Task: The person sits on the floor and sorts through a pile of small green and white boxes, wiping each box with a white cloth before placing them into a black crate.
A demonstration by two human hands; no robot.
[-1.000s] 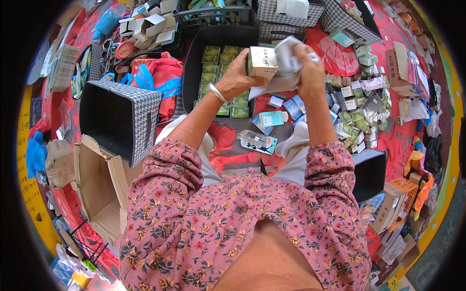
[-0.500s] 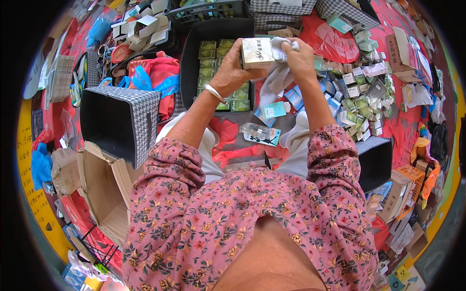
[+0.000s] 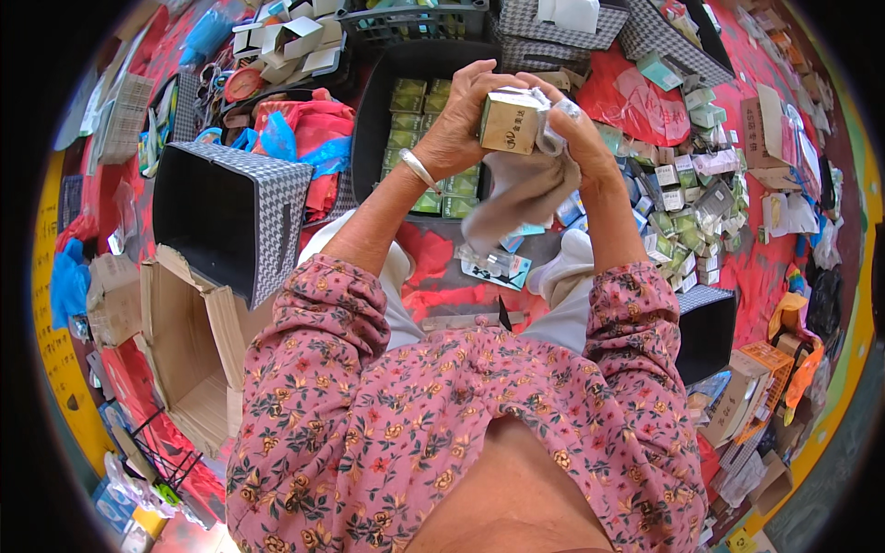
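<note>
from the head camera: a person's left hand (image 3: pixel 454 129) grips a small box (image 3: pixel 508 127) near a black bin (image 3: pixel 369 129), the right hand (image 3: pixel 587 152) pressing a drooping cloth (image 3: pixel 525 189) against it; the box has just turned, tan face showing, apparently offering the cloth a fresh side.

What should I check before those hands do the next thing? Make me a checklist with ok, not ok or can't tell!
Left hand on the small box: ok.
Right hand has the cloth: ok, it dangles below the box.
One hand free: not ok, both are busy.
Green boxes inside the black bin: ok, though some are hidden.
Small box's far side clean: cannot tell, it's hidden.
</note>
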